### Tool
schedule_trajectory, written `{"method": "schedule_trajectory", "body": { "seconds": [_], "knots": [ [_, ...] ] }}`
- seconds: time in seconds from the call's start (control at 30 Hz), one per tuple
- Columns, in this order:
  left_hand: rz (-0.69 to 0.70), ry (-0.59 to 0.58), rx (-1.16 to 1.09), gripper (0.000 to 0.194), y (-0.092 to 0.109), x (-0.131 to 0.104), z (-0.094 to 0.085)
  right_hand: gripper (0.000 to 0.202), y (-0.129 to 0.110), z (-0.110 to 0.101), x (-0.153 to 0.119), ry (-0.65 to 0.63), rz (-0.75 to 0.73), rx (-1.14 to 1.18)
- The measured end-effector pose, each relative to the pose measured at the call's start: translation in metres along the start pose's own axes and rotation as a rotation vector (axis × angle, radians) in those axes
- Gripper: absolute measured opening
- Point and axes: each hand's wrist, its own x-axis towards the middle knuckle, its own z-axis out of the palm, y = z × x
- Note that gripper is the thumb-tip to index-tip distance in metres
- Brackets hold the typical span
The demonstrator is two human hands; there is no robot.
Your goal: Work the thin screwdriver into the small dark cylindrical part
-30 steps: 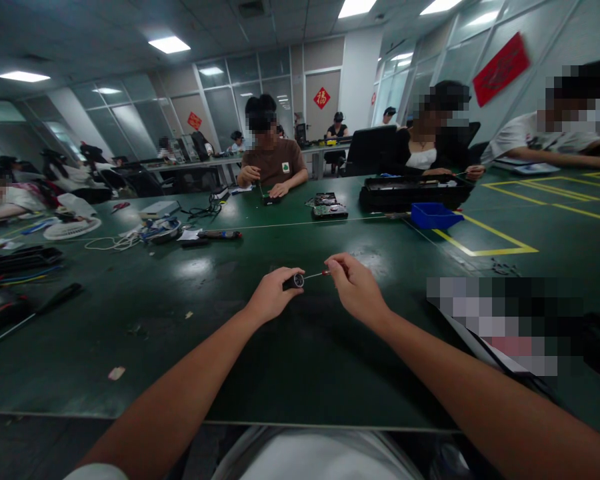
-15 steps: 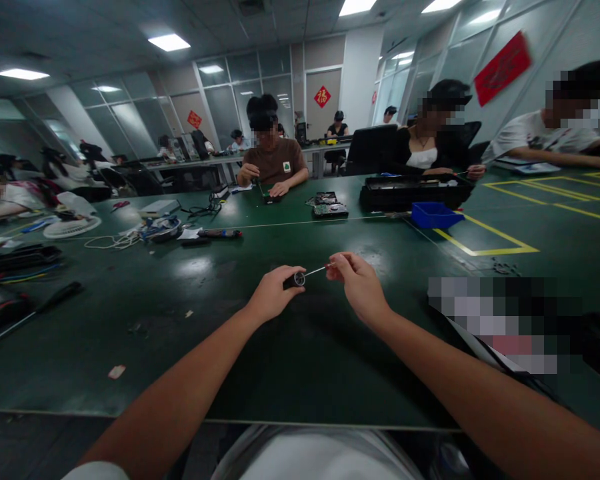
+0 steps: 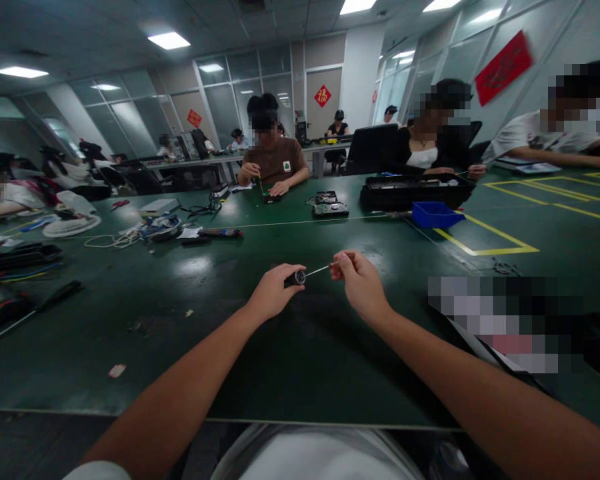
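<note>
In the middle of the view, above the green table, my left hand (image 3: 271,291) is closed on a small black cylinder (image 3: 299,277) with a silvery ring on its round face. Thumb and fingers pinch it from below and above. My right hand (image 3: 359,279) grips one end of a thin metal rod (image 3: 318,271), which looks like a slim screwdriver shaft. The rod's other end meets the cylinder's edge; whether it goes inside I cannot tell. My right fingers hide the end they hold.
Past my hands lie a marker-like dark tool (image 3: 221,233), a hard drive (image 3: 331,209) and a blue bin (image 3: 436,215). A long screwdriver (image 3: 60,297) is at left, a blurred-out item (image 3: 495,327) at right. Co-workers sit across the green table (image 3: 180,373).
My right hand has shifted slightly to the right, away from the cylinder, and a little more of the rod shows. My left hand stays almost in place.
</note>
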Motion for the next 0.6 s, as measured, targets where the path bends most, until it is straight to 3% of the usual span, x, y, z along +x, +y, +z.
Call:
{"method": "schedule_trajectory", "body": {
  "seconds": [0.2, 0.37, 0.6],
  "knots": [
    [-0.029, -0.015, 0.01, 0.041, 0.002, 0.0, 0.0, 0.03, -0.01, -0.001, -0.003, -0.029, -0.062, -0.074],
    [-0.031, -0.001, 0.022, 0.043, -0.002, -0.001, 0.001, 0.032, -0.023, -0.004, -0.009, -0.056, -0.075, -0.267],
    [-0.009, 0.003, 0.038, 0.041, -0.002, -0.001, 0.001, 0.025, -0.02, -0.006, -0.009, -0.117, -0.124, -0.33]
  ]
}}
